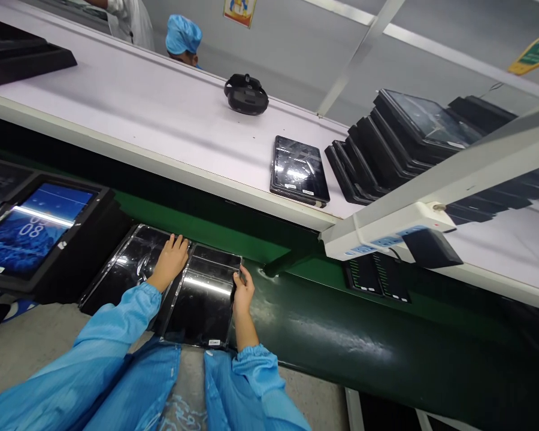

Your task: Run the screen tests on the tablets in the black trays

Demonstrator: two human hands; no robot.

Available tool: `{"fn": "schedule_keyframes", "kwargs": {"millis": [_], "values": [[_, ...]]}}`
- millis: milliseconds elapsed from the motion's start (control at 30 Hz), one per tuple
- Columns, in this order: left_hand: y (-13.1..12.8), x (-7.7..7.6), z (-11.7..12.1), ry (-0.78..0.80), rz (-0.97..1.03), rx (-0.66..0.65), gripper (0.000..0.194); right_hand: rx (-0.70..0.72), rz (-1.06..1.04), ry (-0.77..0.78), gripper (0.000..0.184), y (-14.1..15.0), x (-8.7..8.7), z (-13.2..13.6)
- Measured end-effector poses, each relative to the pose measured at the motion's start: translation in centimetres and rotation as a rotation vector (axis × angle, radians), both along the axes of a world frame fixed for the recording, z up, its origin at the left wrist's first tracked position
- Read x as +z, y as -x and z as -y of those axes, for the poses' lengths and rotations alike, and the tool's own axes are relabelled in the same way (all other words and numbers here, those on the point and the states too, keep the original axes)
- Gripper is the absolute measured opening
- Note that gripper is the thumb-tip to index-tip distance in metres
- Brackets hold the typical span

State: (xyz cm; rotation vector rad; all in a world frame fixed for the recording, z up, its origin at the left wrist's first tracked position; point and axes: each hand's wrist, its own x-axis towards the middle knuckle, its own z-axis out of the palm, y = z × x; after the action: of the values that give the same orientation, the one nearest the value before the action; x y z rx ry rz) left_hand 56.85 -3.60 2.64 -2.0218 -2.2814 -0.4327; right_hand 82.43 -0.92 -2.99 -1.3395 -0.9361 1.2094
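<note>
I hold a dark, glossy tablet (204,296) low in front of me, above my lap. My right hand (243,293) grips its right edge with curled fingers. My left hand (170,258) rests on its upper left corner, fingers laid over the edge, and also touches a black tray (119,269) lying just to the left. Both arms wear light blue sleeves.
A lit tablet in a black tray (31,230) sits at left. The white shelf (161,120) carries a dark tablet (299,170), leaning black trays (386,149) and a black headset (246,94). A power strip (386,230) hangs at right. A person in a blue cap (183,37) stands beyond.
</note>
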Motion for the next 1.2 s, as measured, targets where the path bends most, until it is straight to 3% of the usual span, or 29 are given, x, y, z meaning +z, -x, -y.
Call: {"fn": "schedule_keyframes", "kwargs": {"millis": [1200], "values": [[0.1, 0.4, -0.1, -0.038, 0.030, 0.020, 0.041, 0.044, 0.037, -0.013, 0.046, -0.4, 1.3, -0.4]]}}
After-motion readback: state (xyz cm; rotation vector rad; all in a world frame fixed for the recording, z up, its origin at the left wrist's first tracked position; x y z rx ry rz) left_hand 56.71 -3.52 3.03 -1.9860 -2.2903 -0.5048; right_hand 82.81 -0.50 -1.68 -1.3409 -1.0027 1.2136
